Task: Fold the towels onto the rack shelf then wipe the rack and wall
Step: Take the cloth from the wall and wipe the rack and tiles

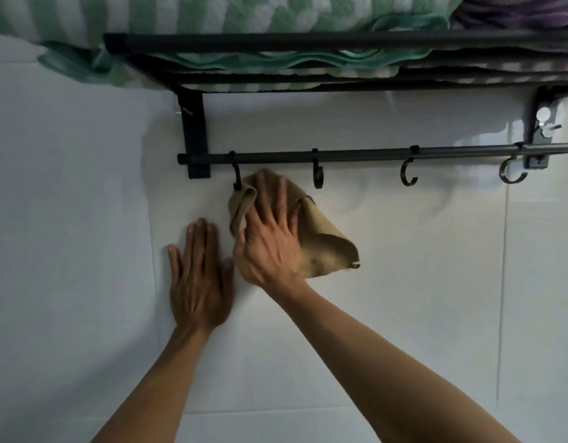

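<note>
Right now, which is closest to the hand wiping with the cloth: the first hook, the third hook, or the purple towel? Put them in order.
From the right hand:
1. First hook, just above its fingers, left end of the bar.
2. Third hook, farther right along the bar.
3. Purple towel, up on the shelf, top right.

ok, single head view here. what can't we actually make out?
- Green striped towel: cut off by the top edge of the head view; the fold is not checkable.
- Purple striped towel: cut off at the top right corner.
- Wall under the tan cloth: hidden by the cloth and the right hand.
- Left hand: motion-blurred, so contact with the wall is unclear.
- Right bracket: glare hides the fixings.
</note>
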Demonstrator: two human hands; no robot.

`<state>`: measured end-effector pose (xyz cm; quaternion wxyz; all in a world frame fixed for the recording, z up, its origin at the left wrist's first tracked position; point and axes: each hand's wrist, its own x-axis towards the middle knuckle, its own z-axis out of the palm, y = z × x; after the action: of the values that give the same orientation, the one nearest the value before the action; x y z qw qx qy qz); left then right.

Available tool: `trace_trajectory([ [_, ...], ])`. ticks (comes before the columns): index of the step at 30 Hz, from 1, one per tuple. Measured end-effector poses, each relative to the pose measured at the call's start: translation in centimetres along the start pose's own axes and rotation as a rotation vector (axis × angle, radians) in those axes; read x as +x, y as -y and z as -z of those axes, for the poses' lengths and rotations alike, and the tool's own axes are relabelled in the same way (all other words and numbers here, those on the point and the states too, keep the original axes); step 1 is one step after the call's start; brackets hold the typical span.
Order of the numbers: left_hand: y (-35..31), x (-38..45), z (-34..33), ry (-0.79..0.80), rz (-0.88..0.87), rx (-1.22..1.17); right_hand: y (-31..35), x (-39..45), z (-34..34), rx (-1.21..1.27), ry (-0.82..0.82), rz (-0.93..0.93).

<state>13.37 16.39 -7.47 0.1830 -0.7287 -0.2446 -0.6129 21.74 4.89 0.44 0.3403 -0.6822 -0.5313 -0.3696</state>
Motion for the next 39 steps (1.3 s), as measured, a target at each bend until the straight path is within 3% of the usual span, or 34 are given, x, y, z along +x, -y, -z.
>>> trace_trajectory([
  [3,0.3,-0.5,-0.2,-0.060,0.006,-0.030,0.9,-0.2,-0.5,0.062,0.031,0.103],
  [6,0.5,-0.6,-0.2,-0.090,0.020,-0.056,-0.2,-0.7,-0.3,0.136,-0.049,0.211],
  [9,0.7,-0.8,0.2,-0.087,0.018,-0.053,-2.5,-1.1,-0.2,-0.059,-0.042,0.299],
  [14,0.9,-1.2,0.1,-0.077,0.053,-0.055,-4.2,-1.4,0.0,-0.358,-0.055,0.199],
  [22,1.2,-1.6,-0.6,-0.140,0.107,-0.059,-3.2,-2.2,-2.3,-0.311,-0.152,0.153],
  [29,2.2,-1.9,-0.9,-0.125,0.031,-0.047,-2.8,-7.0,-6.2,-0.221,-0.220,0.272],
  [39,1.9,-2.0,-1.3,-0.184,0.034,-0.062,-7.1,-11.9,-6.0,-0.204,-0.335,0.306],
])
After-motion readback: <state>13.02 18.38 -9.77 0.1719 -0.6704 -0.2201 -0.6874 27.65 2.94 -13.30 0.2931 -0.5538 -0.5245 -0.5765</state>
